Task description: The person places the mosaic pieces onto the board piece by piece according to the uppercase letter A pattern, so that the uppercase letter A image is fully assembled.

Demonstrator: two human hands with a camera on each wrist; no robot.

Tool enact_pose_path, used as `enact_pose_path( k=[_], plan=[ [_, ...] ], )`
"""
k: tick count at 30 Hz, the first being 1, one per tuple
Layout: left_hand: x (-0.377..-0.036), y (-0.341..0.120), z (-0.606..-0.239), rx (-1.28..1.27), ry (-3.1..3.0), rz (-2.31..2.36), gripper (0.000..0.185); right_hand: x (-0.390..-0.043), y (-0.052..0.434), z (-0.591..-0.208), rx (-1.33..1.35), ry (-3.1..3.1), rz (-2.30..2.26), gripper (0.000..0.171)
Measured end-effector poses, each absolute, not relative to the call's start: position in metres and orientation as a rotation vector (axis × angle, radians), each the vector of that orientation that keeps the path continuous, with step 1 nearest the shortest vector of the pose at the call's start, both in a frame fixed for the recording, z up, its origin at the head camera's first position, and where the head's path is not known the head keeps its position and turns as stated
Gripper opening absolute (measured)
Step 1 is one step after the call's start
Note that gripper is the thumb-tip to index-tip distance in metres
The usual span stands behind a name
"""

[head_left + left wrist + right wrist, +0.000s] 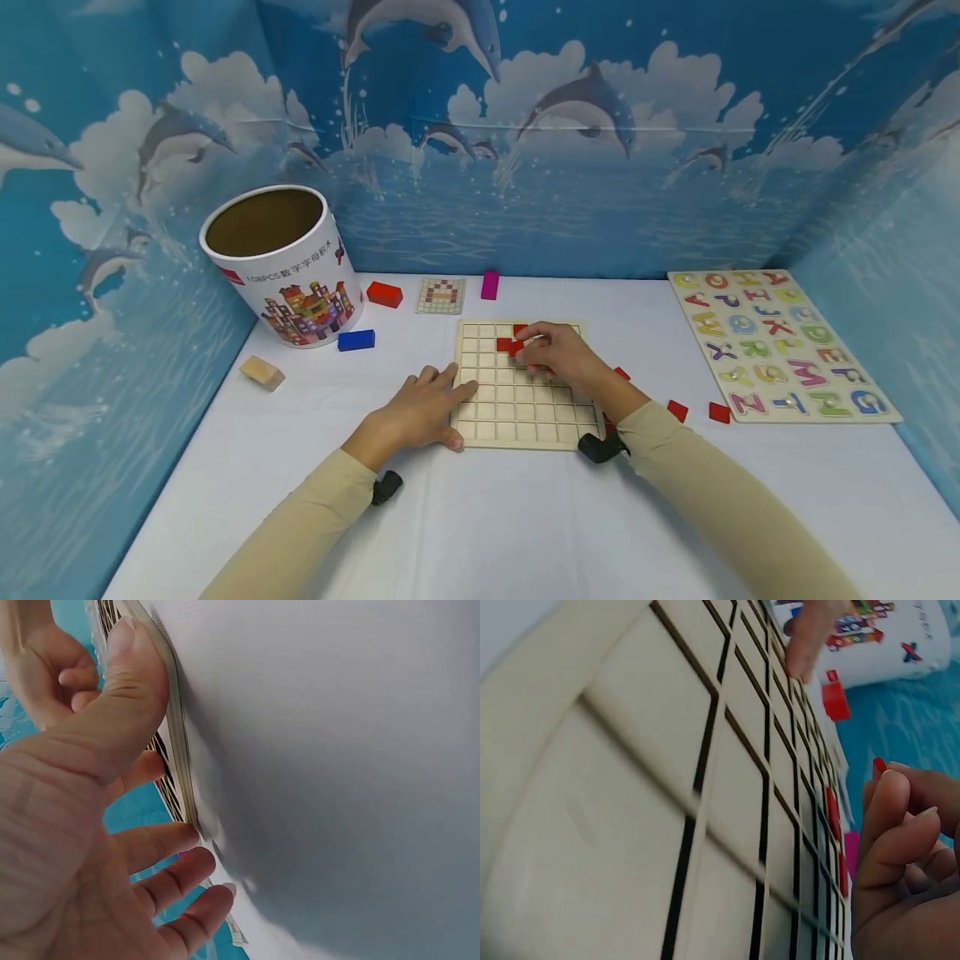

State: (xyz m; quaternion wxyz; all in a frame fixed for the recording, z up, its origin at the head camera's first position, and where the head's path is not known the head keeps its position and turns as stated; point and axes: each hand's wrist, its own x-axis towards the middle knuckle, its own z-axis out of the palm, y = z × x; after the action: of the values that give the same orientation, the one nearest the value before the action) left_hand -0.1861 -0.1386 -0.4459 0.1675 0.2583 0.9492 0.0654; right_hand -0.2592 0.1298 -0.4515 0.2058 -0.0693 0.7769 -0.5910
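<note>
A wooden grid board [515, 412] lies on the white table in front of me. My left hand [420, 408] rests at its left edge, fingers spread, the thumb touching the near corner. Over the upper part of the grid, my right hand [558, 357] pinches a small red square tile [880, 763] between thumb and fingertips. Two other red tiles [503, 344] sit in cells near the board's far edge, close to those fingertips. More red tiles [677, 410] lie on the table right of the board, some partly hidden by the right forearm.
A large printed bucket [300, 283] stands at the back left. Near it are a red block [385, 294], a blue block [356, 340] and a plain wooden block [262, 373]. Behind the board lie a pattern card [440, 296] and a magenta block [490, 285]. A letter puzzle board [780, 342] is far right.
</note>
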Motion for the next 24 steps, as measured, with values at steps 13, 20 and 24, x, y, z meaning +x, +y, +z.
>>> enact_pose_path(
  k=[13, 20, 24],
  plan=[
    [-0.186, -0.139, -0.446, 0.726, 2.708, 0.172, 0.095, -0.269, 0.077, -0.462, -0.461, 2.65, -1.112, 0.024],
    [-0.187, -0.139, -0.448, 0.722, 2.705, 0.156, 0.095, -0.265, 0.072, -0.462, -0.467, 2.671, -1.074, 0.022],
    [-0.187, -0.139, -0.448, 0.718, 2.7, 0.153, 0.095, -0.264, 0.075, -0.46, -0.467, 2.667, -1.07, 0.026]
  ],
)
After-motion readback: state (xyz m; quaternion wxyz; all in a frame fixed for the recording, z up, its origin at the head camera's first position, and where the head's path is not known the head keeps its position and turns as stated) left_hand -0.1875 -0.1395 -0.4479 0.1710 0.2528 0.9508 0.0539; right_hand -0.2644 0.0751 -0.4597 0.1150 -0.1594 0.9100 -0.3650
